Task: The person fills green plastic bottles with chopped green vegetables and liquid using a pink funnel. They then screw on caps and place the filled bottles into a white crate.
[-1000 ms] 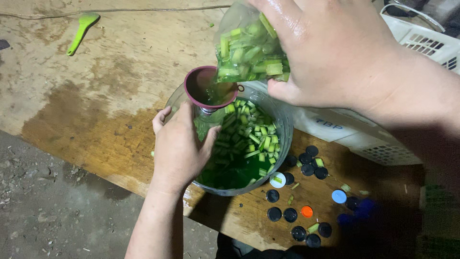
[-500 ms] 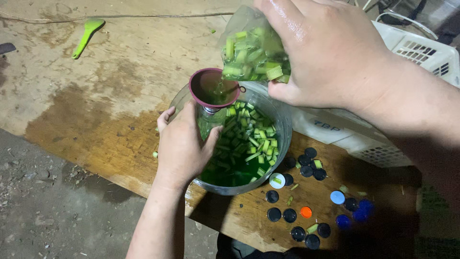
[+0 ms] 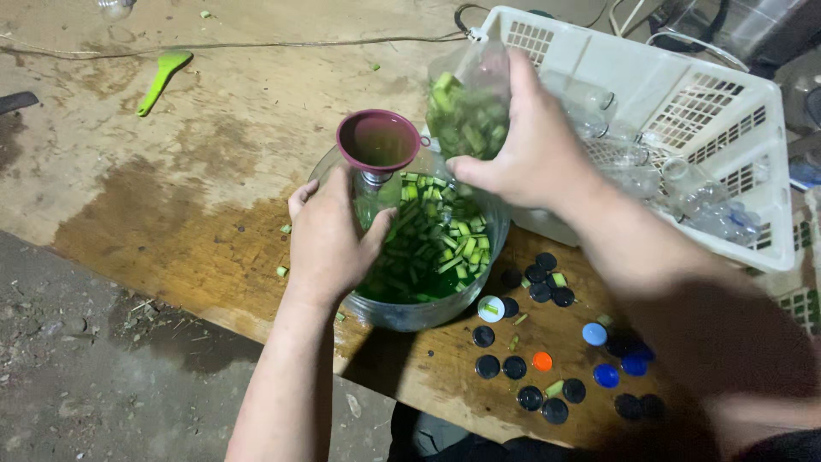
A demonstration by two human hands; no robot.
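Two hands. One funnel, one bowl, one bag of green pieces, one white basket, one green spatula. On the worktop, bottle caps: about a dozen black, three blue, one orange, one white.

Left of the bowl your desk lies open; the white basket blocks right, bottle caps crowd near-right.

Your clear bottle of chopped green pieces tilts beside the maroon funnel, above the green-filled bowl.
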